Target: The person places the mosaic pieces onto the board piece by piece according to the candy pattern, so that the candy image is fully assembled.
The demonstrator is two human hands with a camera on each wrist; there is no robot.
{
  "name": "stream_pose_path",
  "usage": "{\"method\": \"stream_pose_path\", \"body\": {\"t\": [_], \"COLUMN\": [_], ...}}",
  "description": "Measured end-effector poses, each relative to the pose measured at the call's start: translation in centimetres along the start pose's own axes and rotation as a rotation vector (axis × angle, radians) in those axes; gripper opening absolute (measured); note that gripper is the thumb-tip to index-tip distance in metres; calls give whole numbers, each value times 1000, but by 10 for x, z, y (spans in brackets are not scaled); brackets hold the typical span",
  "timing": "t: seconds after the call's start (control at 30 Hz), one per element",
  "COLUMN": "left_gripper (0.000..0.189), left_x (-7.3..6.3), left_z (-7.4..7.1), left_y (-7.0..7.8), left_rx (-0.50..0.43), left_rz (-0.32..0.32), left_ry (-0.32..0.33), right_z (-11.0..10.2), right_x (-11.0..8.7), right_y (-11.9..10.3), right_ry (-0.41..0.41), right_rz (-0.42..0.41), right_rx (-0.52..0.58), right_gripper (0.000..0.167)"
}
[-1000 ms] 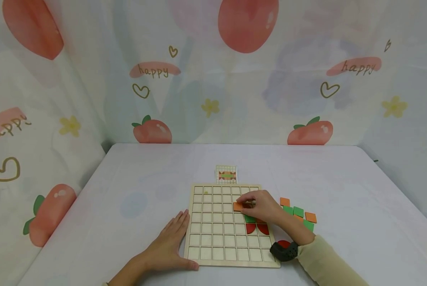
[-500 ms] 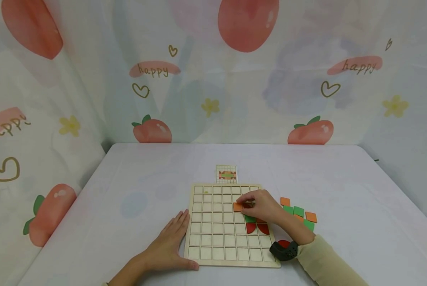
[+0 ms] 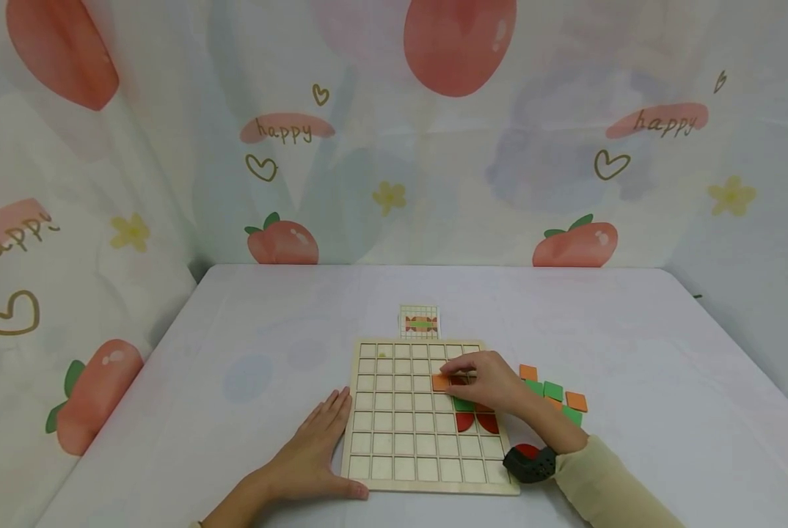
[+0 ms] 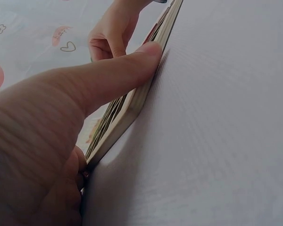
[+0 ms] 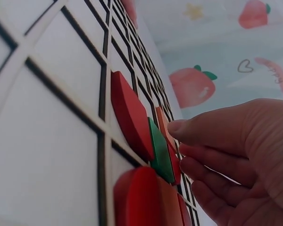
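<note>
A wooden grid board (image 3: 403, 444) lies on the table. My left hand (image 3: 308, 451) lies along its left side, fingers straight, with the thumb (image 4: 148, 52) against the near left corner. With thumb and index finger my right hand (image 3: 489, 381) pinches an orange square tile (image 3: 441, 383) at a cell in the board's upper right part. Just nearer to me sit a green tile (image 3: 463, 404) and two red curved pieces, one of them a quarter-round piece (image 3: 464, 422). Red pieces beside the orange tile are partly hidden under the right hand.
Behind the board lies a small pattern card (image 3: 420, 323). Several loose orange and green tiles (image 3: 575, 401) are scattered to the right of the board. A red piece (image 3: 526, 450) shows behind the black wrist device (image 3: 530, 465). Printed cloth hangs behind the table.
</note>
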State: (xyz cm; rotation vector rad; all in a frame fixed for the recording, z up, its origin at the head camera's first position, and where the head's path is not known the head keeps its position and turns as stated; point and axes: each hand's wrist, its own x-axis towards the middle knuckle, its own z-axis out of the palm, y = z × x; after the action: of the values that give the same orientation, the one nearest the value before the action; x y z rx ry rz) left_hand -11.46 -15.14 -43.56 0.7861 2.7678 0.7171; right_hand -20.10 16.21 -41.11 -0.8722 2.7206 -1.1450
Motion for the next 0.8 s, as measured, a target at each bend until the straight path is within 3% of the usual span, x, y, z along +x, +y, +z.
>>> {"method": "stream_pose_path", "body": {"t": [0.33, 0.8], "left_gripper": [123, 123], "left_x": [0, 0], "left_z": [0, 0], "left_y": [0, -1], "left_rx": [-1, -7], "left_rz": [-1, 10], "left_ry": [0, 6], "right_z": [-14, -31], "right_x": [-15, -38], "right_y": [9, 18], "right_ry": [78, 122], "right_rz": [62, 123], "right_rx": [-39, -90], "right_gripper": [24, 24]}}
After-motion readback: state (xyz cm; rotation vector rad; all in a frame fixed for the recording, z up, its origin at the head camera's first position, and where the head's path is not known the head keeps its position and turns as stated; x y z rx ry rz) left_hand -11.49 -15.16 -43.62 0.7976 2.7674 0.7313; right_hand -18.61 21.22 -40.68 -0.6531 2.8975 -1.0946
